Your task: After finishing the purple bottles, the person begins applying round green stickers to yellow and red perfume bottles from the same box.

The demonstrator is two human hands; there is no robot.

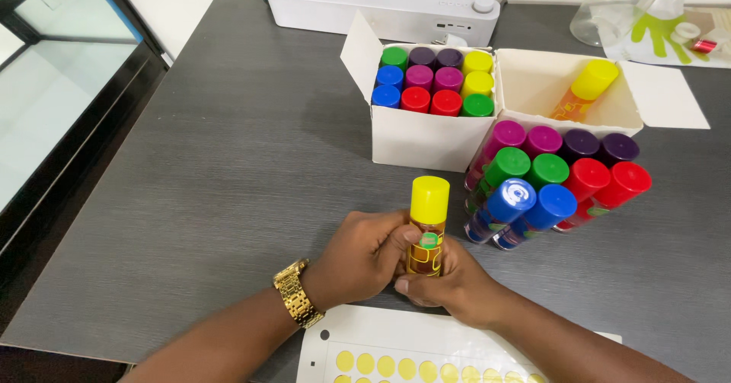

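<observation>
A spray can with a yellow cap (428,214) stands upright on the grey table (228,170), held between both hands. My left hand (362,257), with a gold watch on its wrist, grips the can's left side, thumb near a small green round sticker on the body. My right hand (449,280) wraps the can's lower right side. A white sheet of yellow round stickers (396,352) lies just below my hands at the table's front edge.
A white box (426,135) holds several cans with coloured caps. Beside it a second open box (563,86) holds one yellow-capped can. Several loose cans (556,181) lie grouped at right. A white long device (381,6) sits at the back.
</observation>
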